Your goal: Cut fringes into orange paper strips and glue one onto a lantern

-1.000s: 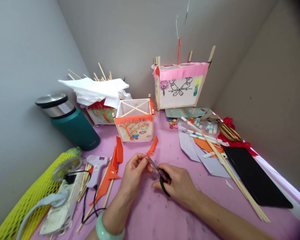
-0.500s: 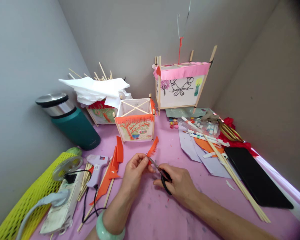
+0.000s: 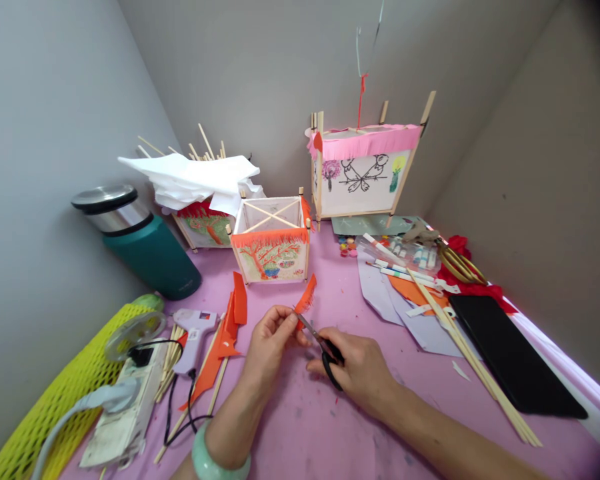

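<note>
My left hand point(image 3: 270, 343) pinches a strip of orange fringed paper point(image 3: 306, 295), which sticks up and to the right above the purple table point(image 3: 330, 420). My right hand point(image 3: 357, 370) grips black-handled scissors point(image 3: 320, 347); their blades meet the lower end of the strip, just right of my left fingers. A green bangle sits on my left wrist. Directly behind the hands stands a small paper lantern point(image 3: 271, 243) with an orange fringe and a tree drawing.
A taller pink-fringed lantern point(image 3: 363, 167) stands at the back. To the left are more orange paper strips point(image 3: 227, 337), a glue gun point(image 3: 193, 330), a power strip point(image 3: 125, 407) and a teal flask point(image 3: 140, 243). Markers, long wooden sticks point(image 3: 473, 360) and a black tablet point(image 3: 513, 363) lie right.
Almost nothing differs. The view has shifted very slightly, and both hands hold the same pose on the strip and scissors.
</note>
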Demonstrator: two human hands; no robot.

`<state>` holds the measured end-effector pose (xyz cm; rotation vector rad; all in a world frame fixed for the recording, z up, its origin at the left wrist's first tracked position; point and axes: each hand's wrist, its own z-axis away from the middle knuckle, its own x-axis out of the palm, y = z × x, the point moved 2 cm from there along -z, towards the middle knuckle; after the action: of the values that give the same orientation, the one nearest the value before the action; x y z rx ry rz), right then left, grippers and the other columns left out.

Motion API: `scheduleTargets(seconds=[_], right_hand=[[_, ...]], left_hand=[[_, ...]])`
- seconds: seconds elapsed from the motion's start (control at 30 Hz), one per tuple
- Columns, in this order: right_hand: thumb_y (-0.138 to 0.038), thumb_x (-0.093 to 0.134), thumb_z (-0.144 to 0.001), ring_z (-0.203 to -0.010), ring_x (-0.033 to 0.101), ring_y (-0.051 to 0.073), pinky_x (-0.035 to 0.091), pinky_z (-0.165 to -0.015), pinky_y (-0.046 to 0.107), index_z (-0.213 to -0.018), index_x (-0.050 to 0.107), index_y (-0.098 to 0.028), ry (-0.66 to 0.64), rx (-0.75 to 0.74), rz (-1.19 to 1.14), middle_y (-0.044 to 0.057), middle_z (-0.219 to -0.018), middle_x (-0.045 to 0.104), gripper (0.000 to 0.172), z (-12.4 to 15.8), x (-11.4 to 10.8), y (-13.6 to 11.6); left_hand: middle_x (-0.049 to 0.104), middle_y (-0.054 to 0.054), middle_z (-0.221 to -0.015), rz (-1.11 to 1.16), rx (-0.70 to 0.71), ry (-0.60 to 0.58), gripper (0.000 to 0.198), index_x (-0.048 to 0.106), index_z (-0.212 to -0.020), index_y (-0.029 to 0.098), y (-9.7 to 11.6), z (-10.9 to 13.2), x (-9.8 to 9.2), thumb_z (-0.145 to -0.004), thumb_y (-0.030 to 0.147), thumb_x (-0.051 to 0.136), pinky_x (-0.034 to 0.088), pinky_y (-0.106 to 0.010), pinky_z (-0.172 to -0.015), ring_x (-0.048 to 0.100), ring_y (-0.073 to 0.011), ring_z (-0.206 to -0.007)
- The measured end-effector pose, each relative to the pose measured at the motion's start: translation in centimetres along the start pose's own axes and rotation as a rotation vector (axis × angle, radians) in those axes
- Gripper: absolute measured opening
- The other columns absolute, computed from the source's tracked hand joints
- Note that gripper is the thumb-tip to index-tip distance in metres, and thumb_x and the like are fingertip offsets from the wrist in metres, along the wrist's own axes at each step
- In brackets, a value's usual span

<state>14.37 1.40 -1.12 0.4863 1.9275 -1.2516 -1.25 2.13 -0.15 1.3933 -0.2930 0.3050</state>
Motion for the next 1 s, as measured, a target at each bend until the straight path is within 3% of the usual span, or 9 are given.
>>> scheduleTargets(seconds=[0.27, 1.0], right_hand=[[-0.050, 0.065, -0.078, -0.056, 0.055, 0.013, 0.033, -0.054, 0.022, -0.093, 0.062, -0.022, 0.005, -0.004, -0.014, -0.002, -0.067, 0.063, 0.032, 0.15, -0.14, -0.08], [-0.043, 0.071, -0.075, -0.055, 0.058, 0.014, 0.034, -0.053, 0.022, -0.086, 0.062, -0.020, 0.035, -0.021, -0.035, -0.002, -0.065, 0.065, 0.027, -0.01, 0.03, 0.22]], left_hand=[[0.060, 0.001, -0.055, -0.014, -0.024, -0.050, 0.020, 0.054, -0.076, 0.017, -0.16, 0.15, 0.27, -0.076, 0.032, 0.067, 0.044, -0.026, -0.061, 0.058, -0.0138, -0.055], [0.061, 0.001, -0.055, -0.062, -0.027, -0.080, 0.015, 0.052, -0.078, 0.017, -0.32, 0.15, 0.12, -0.081, 0.029, 0.062, 0.042, -0.024, -0.059, 0.056, -0.0122, -0.054]])
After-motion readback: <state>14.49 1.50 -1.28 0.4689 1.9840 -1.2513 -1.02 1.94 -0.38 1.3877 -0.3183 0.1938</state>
